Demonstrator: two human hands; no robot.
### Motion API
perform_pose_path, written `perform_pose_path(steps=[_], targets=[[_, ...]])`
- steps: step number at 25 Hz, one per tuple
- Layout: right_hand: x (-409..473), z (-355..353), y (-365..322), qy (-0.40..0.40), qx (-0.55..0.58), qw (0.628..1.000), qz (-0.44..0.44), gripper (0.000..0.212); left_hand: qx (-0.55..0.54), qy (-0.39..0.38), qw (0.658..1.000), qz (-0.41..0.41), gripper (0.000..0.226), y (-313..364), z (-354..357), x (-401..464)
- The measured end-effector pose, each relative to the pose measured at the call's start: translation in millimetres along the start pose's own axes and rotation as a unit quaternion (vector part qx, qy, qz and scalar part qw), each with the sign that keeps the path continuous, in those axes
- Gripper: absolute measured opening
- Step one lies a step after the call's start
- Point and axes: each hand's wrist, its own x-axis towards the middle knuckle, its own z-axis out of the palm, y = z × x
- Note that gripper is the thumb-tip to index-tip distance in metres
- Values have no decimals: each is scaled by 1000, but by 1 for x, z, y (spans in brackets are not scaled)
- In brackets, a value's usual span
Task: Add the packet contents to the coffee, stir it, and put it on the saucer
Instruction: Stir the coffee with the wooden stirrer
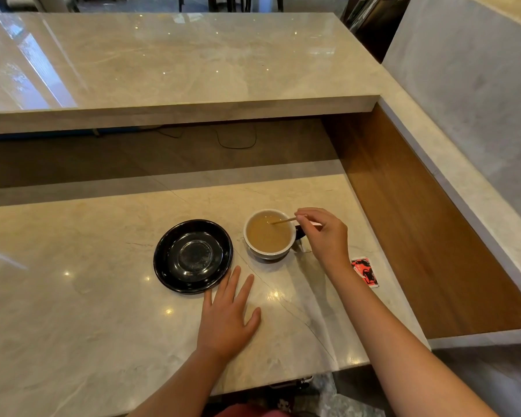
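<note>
A white cup (268, 234) of light brown coffee stands on the marble counter, its dark handle pointing right. My right hand (325, 236) hovers just right of the cup and pinches a thin wooden stirrer (283, 221), whose tip dips into the coffee. A black glossy saucer (193, 256) lies bare to the left of the cup, apart from it. My left hand (227, 314) rests flat on the counter below the saucer, fingers spread, holding nothing. A red and white packet (365, 271) lies on the counter right of my right wrist.
A raised marble shelf (178, 70) runs across the back, with a dark gap and cables under it. A wooden side panel (418, 221) and a marble ledge close the right side. The counter's front edge is near my body.
</note>
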Motion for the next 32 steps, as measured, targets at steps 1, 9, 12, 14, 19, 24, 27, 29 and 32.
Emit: perform_pose_path(steps=[1,9,12,14,19,24,27,29,32], targets=[[2,-1,1,0,13,1000,18,14,2,-2,1000,0,64,0,0,0],[-1,-18,8,-23,14,998,55,16,-2,-1,1000,-1,64,1,-2,0],[-6,-20,3,-63,2,996,69,17,-3,0,1000,-1,63,1,-1,0],[-8,-13,-1,-77,48,991,96,17,-2,-2,1000,-2,63,1,-1,0],[-4,14,-4,0,134,978,160,15,-1,1,1000,-1,63,0,-1,0],[6,15,-5,61,133,978,151,16,-1,7,1000,0,63,1,-2,0],[5,6,-4,51,85,989,114,18,-3,9,1000,1,63,1,-1,0],[5,-3,-3,25,30,996,76,20,-3,12,1000,3,63,1,-1,0],[8,-15,-6,-30,-4,997,70,20,-3,13,1000,4,63,1,-1,0]])
